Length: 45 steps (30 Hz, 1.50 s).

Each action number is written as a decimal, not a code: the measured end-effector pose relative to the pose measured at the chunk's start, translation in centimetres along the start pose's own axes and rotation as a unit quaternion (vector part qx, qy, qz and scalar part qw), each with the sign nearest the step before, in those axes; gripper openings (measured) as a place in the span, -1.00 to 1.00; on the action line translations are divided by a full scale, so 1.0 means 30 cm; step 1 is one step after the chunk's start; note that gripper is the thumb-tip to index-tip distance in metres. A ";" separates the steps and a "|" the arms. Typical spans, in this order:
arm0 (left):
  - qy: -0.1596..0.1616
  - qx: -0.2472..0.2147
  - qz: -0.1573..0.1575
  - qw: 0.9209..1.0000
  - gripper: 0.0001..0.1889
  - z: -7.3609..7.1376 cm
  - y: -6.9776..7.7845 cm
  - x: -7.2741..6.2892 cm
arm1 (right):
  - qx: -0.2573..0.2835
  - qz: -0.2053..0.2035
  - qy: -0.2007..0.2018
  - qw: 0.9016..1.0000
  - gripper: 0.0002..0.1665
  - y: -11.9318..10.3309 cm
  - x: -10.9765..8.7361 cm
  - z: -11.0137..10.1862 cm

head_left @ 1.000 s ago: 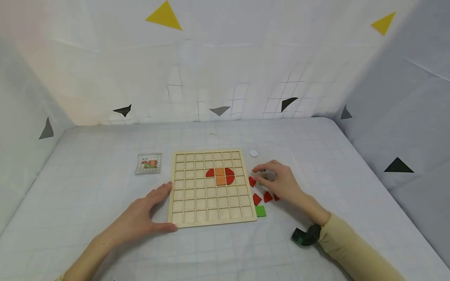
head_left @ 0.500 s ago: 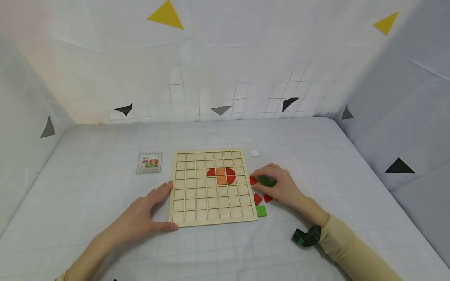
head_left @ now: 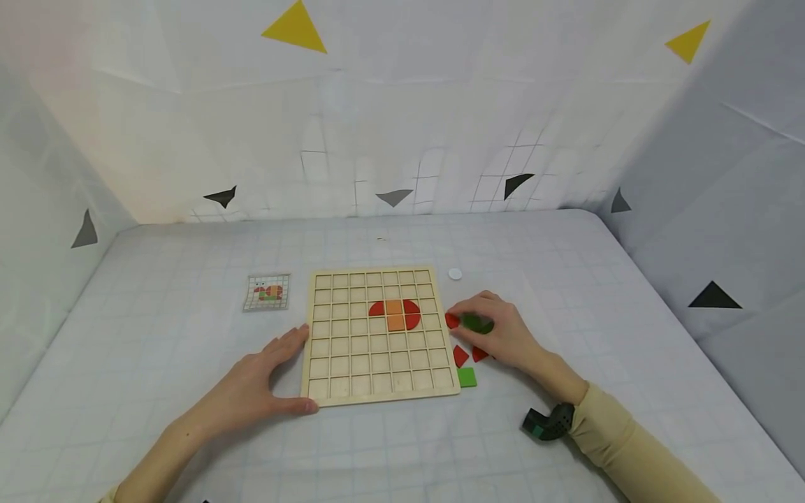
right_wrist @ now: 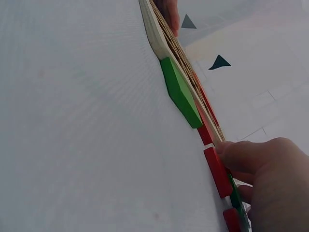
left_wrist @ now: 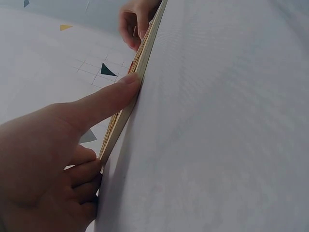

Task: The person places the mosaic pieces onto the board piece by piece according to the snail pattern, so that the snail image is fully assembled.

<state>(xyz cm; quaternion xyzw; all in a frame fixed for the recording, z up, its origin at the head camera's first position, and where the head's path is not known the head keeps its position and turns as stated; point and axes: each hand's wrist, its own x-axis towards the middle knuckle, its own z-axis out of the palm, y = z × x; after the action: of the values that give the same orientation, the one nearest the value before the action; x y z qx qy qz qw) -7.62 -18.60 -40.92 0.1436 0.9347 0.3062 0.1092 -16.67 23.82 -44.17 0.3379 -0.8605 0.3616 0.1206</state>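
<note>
A pale wooden grid board (head_left: 352, 367) lies flat on the table. Two orange squares (head_left: 395, 322) and several red quarter-circle pieces (head_left: 411, 321) sit in its cells. My left hand (head_left: 248, 384) rests at the board's left side, thumb at the near corner and fingertips against the edge. Beyond the right edge, my right hand (head_left: 506, 335) pinches a loose red quarter-circle piece (head_left: 452, 320) between thumb and index finger. Green pieces (head_left: 476, 323) lie under that hand, partly hidden by it. In the right wrist view, its thumb (right_wrist: 236, 153) is close to the board's edge.
More red pieces (head_left: 461, 356) and a green square (head_left: 467, 377) lie along the board's right edge. Behind them is a small white disc (head_left: 455, 274). Left of the board lies a small picture card (head_left: 267, 300) with a gridded coloured figure.
The right hand's thumb and index finger have come down from above and closed around the red quarter-circle piece, which has turned slightly. The left hand and board stay put.
</note>
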 end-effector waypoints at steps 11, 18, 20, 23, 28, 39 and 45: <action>0.001 -0.005 -0.001 1.000 0.22 -0.001 0.002 -0.001 | -0.010 0.047 0.010 0.999 -0.63 -0.031 0.014 -0.018; 0.002 -0.001 0.001 1.000 0.21 -0.006 0.005 -0.003 | 0.021 0.052 0.007 0.998 -0.67 -0.121 0.069 0.017; 0.003 -0.001 0.002 1.000 0.21 -0.007 0.003 -0.003 | 0.032 0.035 0.000 0.999 -0.68 -0.143 0.089 0.045; 0.004 -0.003 0.005 1.000 0.22 -0.004 0.001 -0.003 | 0.044 0.035 -0.018 0.998 -0.71 -0.166 0.115 0.089; 0.004 -0.010 0.003 1.000 0.22 0.000 0.000 -0.003 | 0.041 0.053 -0.033 0.997 -0.72 -0.208 0.150 0.146; 0.007 -0.005 0.005 1.000 0.21 0.008 0.000 0.001 | 0.011 0.031 -0.024 0.999 -0.75 -0.242 0.186 0.231; 0.008 0.000 0.005 1.000 0.21 0.005 -0.002 0.001 | 0.011 -0.024 -0.002 1.000 -0.71 -0.238 0.185 0.245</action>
<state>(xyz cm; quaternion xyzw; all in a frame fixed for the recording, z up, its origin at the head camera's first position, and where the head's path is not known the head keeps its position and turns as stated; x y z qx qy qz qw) -7.61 -18.56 -41.08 0.1462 0.9348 0.3078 0.1004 -15.75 12.25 -43.01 0.3607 -0.8482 0.3676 0.1235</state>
